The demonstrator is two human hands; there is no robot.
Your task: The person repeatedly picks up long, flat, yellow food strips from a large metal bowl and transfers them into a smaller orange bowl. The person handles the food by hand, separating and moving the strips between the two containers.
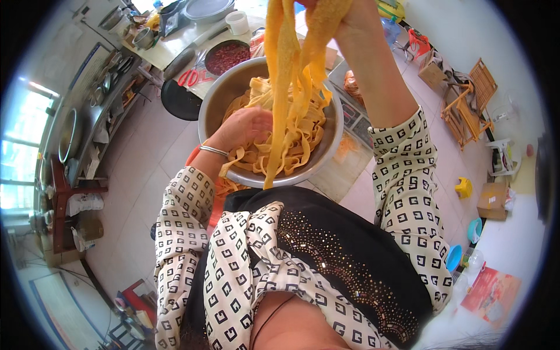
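Before me stands a large metal basin (pixel 336 133) full of wide yellow strips (pixel 302 151) that look like fresh noodles. My right hand (pixel 345 22) is raised high at the top of the view and grips a bunch of long strips (pixel 280 65). These hang down over the basin, and one reaches across its near rim. At the basin's left side my left hand (pixel 247 124) is over the heap, its fingers blurred and partly hidden behind the hanging strips. Whether it holds any strip I cannot tell. A metal bangle (pixel 213 150) circles that wrist.
Beyond the basin, a table (pixel 173 50) carries a bowl of dark red chopped food (pixel 227 57), red-handled scissors (pixel 188 78) and a white tub (pixel 237 22). A black pan (pixel 179 99) sits left of the basin. A scale-like appliance (pixel 356 120) is at its right. Bamboo chairs (pixel 470 105) stand farther right.
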